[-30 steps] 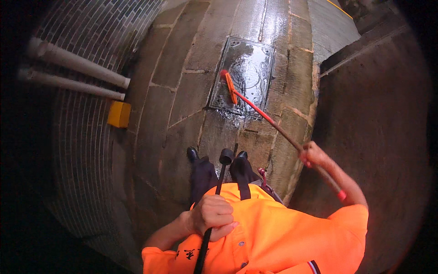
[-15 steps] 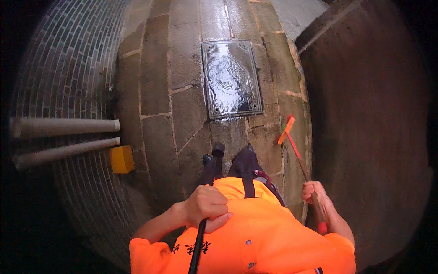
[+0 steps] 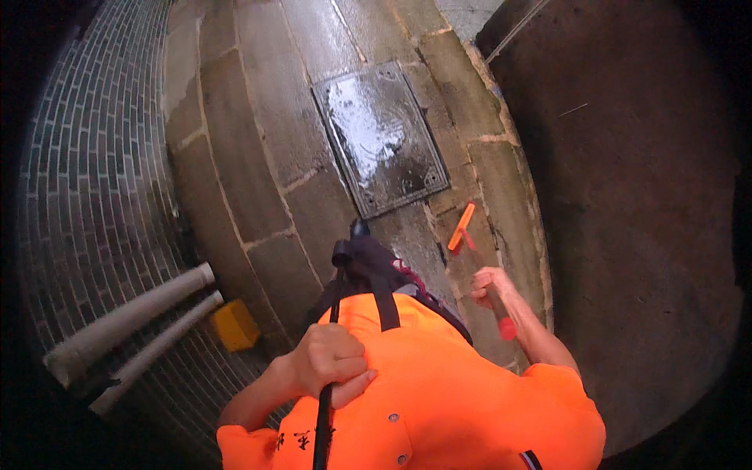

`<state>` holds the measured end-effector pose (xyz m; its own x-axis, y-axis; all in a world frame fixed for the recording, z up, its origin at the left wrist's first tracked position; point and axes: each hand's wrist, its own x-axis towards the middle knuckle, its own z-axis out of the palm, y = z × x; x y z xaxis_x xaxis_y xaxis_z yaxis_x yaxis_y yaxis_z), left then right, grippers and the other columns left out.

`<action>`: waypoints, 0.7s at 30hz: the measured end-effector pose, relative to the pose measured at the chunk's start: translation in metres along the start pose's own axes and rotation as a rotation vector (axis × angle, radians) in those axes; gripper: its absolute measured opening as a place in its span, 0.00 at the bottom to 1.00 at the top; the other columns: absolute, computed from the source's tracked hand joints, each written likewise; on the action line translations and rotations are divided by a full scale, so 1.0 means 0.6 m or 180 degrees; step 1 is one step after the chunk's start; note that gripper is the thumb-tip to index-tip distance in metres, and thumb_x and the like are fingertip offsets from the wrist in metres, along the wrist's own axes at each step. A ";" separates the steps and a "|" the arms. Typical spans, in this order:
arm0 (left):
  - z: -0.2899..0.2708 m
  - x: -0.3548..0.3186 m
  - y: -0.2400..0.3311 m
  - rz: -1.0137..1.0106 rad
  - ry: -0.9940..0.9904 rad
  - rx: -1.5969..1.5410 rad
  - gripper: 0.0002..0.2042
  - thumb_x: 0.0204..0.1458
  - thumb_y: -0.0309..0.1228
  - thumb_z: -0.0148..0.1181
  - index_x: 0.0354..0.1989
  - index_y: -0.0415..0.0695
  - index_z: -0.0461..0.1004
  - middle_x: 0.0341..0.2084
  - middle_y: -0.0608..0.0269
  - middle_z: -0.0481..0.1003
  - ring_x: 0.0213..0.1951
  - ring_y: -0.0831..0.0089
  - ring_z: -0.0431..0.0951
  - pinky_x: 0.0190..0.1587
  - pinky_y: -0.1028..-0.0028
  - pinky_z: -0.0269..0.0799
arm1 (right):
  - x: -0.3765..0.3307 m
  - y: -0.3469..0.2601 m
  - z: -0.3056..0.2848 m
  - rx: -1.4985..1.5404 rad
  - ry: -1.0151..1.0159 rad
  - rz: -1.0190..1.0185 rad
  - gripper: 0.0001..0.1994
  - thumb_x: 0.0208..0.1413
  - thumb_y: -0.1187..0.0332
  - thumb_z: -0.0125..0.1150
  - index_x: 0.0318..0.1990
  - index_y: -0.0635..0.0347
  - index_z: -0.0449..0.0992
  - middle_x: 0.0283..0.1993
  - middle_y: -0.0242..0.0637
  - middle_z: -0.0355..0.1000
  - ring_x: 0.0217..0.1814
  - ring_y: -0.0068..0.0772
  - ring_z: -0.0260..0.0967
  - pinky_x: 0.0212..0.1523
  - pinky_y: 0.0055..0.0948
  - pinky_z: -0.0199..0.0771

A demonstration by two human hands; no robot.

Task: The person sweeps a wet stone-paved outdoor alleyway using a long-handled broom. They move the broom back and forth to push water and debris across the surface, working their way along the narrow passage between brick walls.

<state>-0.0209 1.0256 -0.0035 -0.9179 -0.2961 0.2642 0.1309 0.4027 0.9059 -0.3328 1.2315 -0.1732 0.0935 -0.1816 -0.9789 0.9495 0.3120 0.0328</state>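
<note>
Evidently, two long implements are managed at once, one per hand. The right hand [image 3: 487, 287] is wrapped round the handle [image 3: 498, 305] of an orange-headed brush [image 3: 462, 227], close to its red-tipped end; the brush head appears over the stone paving [image 3: 493, 176], near the lower right corner of a wet rectangular cover [image 3: 384, 141], although whether its bristles touch the ground cannot be told. The left hand [image 3: 333, 358], likewise curled into a fist, clasps a slim black rod [image 3: 322, 431] in front of the orange shirt [image 3: 446, 368], its blunt far end overlapping the dark trousers [image 3: 364, 266]. Sound handling, judged from this posture, calls for a firm wrap on the brush's handle, so that the head is steered rather than swung. The rod is best kept steady and clear of the trousers. Since cover and paving look slick, short, controlled movements and a balanced stance should lower the risk of slipping.
</note>
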 end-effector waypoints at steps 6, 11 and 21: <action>-0.108 0.047 -0.041 0.0109 -0.0219 -0.0097 0.12 0.32 0.23 0.59 0.07 0.44 0.61 0.07 0.66 0.56 0.10 0.70 0.61 0.14 0.71 0.53 | -0.024 -0.011 0.179 0.0050 -0.0632 -0.0147 0.15 0.50 0.67 0.45 0.13 0.43 0.53 0.10 0.18 0.47 0.10 0.18 0.45 0.12 0.21 0.47; -0.164 0.075 -0.082 0.0293 -0.0405 -0.0312 0.11 0.33 0.23 0.58 0.08 0.43 0.62 0.08 0.65 0.58 0.11 0.69 0.62 0.14 0.70 0.54 | -0.077 0.001 0.138 0.0129 -0.1032 -0.0653 0.14 0.54 0.65 0.44 0.16 0.45 0.55 0.09 0.17 0.48 0.07 0.15 0.41 0.06 0.19 0.38; -0.305 0.095 -0.140 0.0563 -0.1193 -0.0505 0.09 0.36 0.25 0.58 0.09 0.43 0.65 0.08 0.65 0.61 0.12 0.68 0.67 0.15 0.70 0.60 | -0.102 0.188 0.114 0.0599 -0.0270 -0.0325 0.17 0.51 0.64 0.48 0.12 0.45 0.54 0.09 0.23 0.49 0.12 0.22 0.48 0.11 0.23 0.44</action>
<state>-0.0156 0.8160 -0.0040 -0.9448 0.1118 0.3080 0.3272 0.2723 0.9048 -0.2106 1.2139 -0.0958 0.0115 -0.2834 -0.9589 0.9937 0.1099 -0.0206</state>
